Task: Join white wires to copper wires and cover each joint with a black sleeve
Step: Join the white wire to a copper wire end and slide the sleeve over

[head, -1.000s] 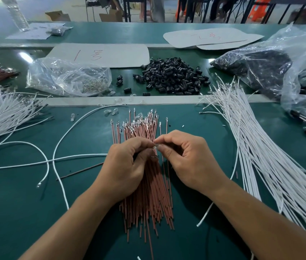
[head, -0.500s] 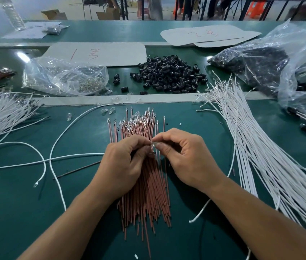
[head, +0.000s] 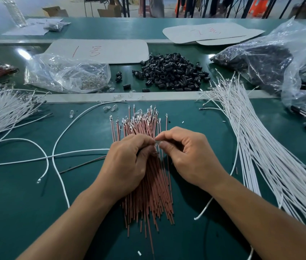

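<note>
Both hands hover over the middle of the frame, just above the fan of copper wires [head: 149, 199], which lies on the green table [head: 17, 212] with its tipped ends pointing toward the top of the frame. The left hand [head: 127, 162] and the right hand [head: 187, 156] are curled tight, thumbs and forefingers meeting tip to tip. Between them they pinch a small shiny piece [head: 156, 143] - too small for me to tell exactly what it is or which wire it belongs to.

A loose white wire [head: 73, 153] runs in from the left edge to the left hand. Whether the fingers actually hold it I cannot tell. Another white wire [head: 62, 132] curves across the table to the left of the copper bundle. A thin dark wire [head: 82, 164] slants out from under the left hand.

The main stock of white wires [head: 260, 147] sweeps down the right side of the frame, well apart from the hands. A second white sheaf [head: 2, 111] lies at the left edge. The black sleeves [head: 170, 72] sit in a loose heap at upper centre, beyond a pale strip that crosses the table. To the left of the heap is a clear bag [head: 64, 72] with small glassy bits inside. At upper right - partly over the white wires - a larger plastic bag [head: 260, 61] holds dark parts. A grey card sheet [head: 101, 51] with red marks lies behind the clear bag.
</note>
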`<state>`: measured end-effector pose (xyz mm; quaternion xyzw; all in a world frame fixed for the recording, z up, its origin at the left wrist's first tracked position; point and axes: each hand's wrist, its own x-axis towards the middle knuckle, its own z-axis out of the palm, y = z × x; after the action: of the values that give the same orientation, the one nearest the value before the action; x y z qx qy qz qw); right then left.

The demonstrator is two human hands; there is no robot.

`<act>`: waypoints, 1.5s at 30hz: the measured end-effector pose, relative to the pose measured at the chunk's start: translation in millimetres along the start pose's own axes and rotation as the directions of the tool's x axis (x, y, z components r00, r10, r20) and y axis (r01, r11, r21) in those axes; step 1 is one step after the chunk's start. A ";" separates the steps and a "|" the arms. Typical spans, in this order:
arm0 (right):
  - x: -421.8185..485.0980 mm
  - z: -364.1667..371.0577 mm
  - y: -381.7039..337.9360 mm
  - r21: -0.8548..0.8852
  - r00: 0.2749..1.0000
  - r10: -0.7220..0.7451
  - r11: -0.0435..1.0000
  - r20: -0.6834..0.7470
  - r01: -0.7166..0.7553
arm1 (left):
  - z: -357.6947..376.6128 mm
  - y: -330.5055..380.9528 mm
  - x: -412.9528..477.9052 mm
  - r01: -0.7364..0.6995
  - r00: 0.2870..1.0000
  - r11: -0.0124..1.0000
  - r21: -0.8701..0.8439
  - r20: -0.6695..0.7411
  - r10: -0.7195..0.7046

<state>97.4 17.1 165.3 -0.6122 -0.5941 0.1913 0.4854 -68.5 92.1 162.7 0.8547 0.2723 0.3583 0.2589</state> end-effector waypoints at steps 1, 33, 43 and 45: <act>-0.1 0.4 -0.4 -0.009 1.000 -0.017 1.000 -0.005 0.017 | 0.1 0.4 -0.2 -0.004 1.000 1.000 0.000 -0.002 0.004; 1.9 10.9 -16.5 0.582 0.985 0.154 0.809 -0.076 -0.082 | -3.8 25.6 7.7 0.308 0.894 0.509 -0.804 0.062 -0.444; 1.4 13.0 -21.3 0.683 0.959 0.228 0.728 -0.165 -0.056 | -0.1 29.8 7.4 0.327 0.874 0.438 -0.838 0.092 -0.478; 1.9 14.5 -22.7 0.680 0.958 0.230 0.731 -0.172 -0.054 | 0.2 30.7 6.9 0.334 0.862 0.394 -0.856 0.110 -0.494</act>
<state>73.8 20.1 178.0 -0.4597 -0.3727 0.3514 0.7254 -55.6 74.5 185.4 0.4860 0.2845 0.4364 0.7018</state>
